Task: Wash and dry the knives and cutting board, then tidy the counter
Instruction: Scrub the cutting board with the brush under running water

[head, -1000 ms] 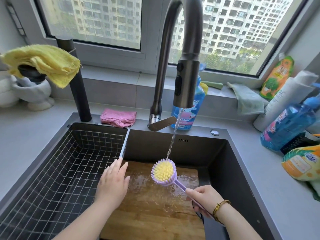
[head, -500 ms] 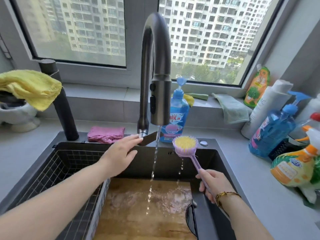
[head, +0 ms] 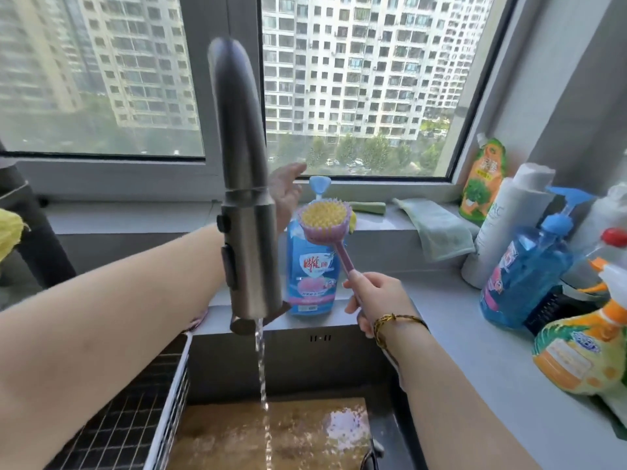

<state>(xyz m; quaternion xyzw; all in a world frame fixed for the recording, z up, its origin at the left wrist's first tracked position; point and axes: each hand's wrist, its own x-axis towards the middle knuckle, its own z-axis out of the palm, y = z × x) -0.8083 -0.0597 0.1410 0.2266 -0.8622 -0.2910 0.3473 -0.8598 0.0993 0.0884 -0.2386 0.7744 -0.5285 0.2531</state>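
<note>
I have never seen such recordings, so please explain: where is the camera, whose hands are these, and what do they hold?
There is no machine here. A person wears one camera on the head, so the picture looks forward and down at that person's own hands. The right hand grips a brush by its handle, bristles up. The left hand is open and holds nothing; it reaches behind the tap, near a blue soap bottle. Water runs from the tap onto a wooden board lying in the sink. More bottles stand on the counter, at the right.
</note>
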